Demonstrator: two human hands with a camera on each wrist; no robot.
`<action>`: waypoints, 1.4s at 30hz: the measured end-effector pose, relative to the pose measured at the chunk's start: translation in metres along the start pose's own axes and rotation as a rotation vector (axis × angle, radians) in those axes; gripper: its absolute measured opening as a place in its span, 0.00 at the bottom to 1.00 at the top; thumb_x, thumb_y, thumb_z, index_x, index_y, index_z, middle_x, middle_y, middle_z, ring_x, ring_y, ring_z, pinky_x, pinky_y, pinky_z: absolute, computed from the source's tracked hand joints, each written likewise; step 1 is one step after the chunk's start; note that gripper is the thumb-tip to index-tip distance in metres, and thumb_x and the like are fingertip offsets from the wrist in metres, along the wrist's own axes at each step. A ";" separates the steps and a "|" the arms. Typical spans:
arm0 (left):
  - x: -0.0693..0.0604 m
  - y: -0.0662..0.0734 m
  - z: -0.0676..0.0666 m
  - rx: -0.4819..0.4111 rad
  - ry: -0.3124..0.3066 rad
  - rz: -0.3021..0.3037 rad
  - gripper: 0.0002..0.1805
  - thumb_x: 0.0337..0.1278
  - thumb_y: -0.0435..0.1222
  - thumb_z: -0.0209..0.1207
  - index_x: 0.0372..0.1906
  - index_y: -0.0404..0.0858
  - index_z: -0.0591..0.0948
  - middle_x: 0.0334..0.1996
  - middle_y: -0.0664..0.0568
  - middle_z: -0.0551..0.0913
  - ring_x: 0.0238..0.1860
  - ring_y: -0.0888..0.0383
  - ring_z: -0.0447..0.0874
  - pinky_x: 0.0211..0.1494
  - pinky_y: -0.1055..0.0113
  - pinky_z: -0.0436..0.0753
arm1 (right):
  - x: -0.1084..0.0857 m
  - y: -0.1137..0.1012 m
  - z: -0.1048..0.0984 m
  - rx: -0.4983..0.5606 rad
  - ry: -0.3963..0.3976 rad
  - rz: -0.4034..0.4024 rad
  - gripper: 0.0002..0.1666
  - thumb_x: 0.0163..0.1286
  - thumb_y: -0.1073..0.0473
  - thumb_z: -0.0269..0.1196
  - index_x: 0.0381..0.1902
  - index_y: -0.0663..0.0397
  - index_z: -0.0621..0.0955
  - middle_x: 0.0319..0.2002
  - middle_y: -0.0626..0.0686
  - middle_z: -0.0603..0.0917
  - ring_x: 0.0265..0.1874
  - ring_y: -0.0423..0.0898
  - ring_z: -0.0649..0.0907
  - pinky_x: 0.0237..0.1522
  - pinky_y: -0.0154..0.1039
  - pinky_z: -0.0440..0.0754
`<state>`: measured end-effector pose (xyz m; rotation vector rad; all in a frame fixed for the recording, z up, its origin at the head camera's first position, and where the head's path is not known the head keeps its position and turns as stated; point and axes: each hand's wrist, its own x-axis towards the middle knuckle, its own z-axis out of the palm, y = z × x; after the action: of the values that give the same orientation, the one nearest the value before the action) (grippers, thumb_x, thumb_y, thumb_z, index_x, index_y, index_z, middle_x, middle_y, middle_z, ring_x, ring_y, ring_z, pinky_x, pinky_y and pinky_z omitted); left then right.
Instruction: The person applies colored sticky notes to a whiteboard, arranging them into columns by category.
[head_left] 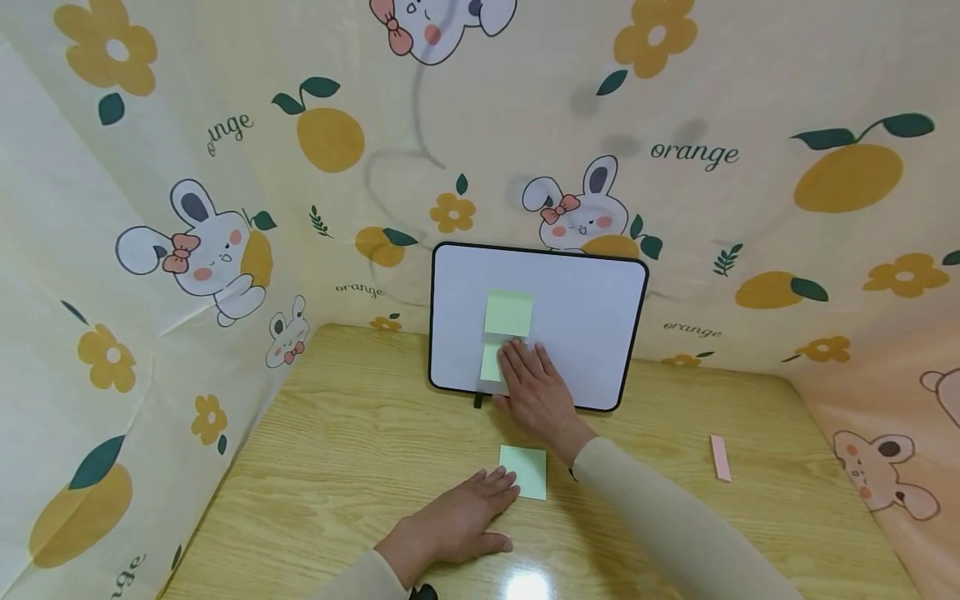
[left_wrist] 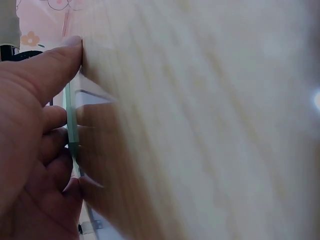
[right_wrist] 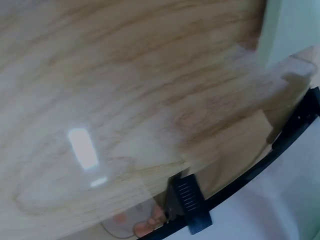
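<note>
A whiteboard with a black frame leans at the back of the table. One pale green sticky note is on its left half, with a second green sticky note just below. My right hand lies on the board with fingers extended, its fingertips over the right part of the lower note. On the table, a green sticky note pad lies in front of the board. My left hand rests flat, fingertips at the pad's left edge. The left wrist view shows that hand's thumb on the tabletop.
A small pink strip lies on the wooden table at the right. Patterned sheets hang behind and at both sides. In the right wrist view, a black foot sticks out from the board's lower edge.
</note>
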<state>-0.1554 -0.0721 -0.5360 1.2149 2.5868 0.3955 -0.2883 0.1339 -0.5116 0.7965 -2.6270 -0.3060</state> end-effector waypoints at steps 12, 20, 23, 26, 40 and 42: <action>0.004 0.003 -0.007 0.027 -0.038 -0.020 0.39 0.77 0.59 0.55 0.81 0.42 0.67 0.82 0.51 0.63 0.84 0.55 0.57 0.85 0.58 0.62 | -0.018 -0.003 -0.004 0.026 -0.113 0.147 0.52 0.82 0.34 0.53 0.85 0.63 0.53 0.86 0.59 0.51 0.86 0.56 0.48 0.86 0.61 0.45; 0.016 0.006 -0.024 -0.019 -0.036 -0.069 0.27 0.80 0.53 0.54 0.73 0.45 0.77 0.77 0.52 0.73 0.77 0.56 0.71 0.78 0.60 0.74 | -0.034 -0.006 0.004 -0.053 -0.211 0.036 0.48 0.84 0.35 0.49 0.86 0.60 0.51 0.86 0.57 0.47 0.86 0.54 0.46 0.86 0.60 0.44; 0.023 0.006 -0.029 0.079 -0.011 -0.023 0.18 0.81 0.50 0.54 0.59 0.46 0.86 0.70 0.55 0.80 0.73 0.58 0.76 0.76 0.63 0.76 | -0.034 -0.006 0.005 -0.053 -0.194 0.031 0.49 0.83 0.35 0.50 0.85 0.60 0.52 0.87 0.57 0.48 0.86 0.54 0.46 0.86 0.60 0.44; 0.030 0.004 -0.033 0.177 0.025 0.016 0.14 0.80 0.49 0.55 0.47 0.49 0.89 0.59 0.60 0.87 0.66 0.59 0.80 0.71 0.64 0.79 | -0.035 -0.005 0.005 -0.043 -0.194 0.029 0.49 0.83 0.36 0.51 0.85 0.60 0.52 0.87 0.57 0.47 0.86 0.55 0.46 0.86 0.60 0.43; 0.063 -0.057 -0.085 0.495 0.275 -0.200 0.35 0.86 0.51 0.44 0.84 0.37 0.59 0.85 0.47 0.57 0.86 0.50 0.51 0.88 0.53 0.54 | -0.032 -0.005 0.005 -0.080 -0.205 0.003 0.51 0.83 0.33 0.48 0.86 0.60 0.50 0.87 0.57 0.44 0.87 0.55 0.43 0.86 0.60 0.42; 0.070 -0.063 -0.089 0.508 0.231 -0.177 0.39 0.86 0.55 0.39 0.86 0.37 0.52 0.87 0.47 0.49 0.87 0.50 0.43 0.89 0.52 0.48 | -0.033 -0.005 0.006 -0.072 -0.216 0.009 0.51 0.83 0.32 0.48 0.86 0.60 0.49 0.87 0.56 0.43 0.86 0.54 0.42 0.86 0.60 0.41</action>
<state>-0.2738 -0.0685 -0.4836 1.1163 3.0843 -0.1847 -0.2630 0.1493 -0.5280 0.7660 -2.7995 -0.5075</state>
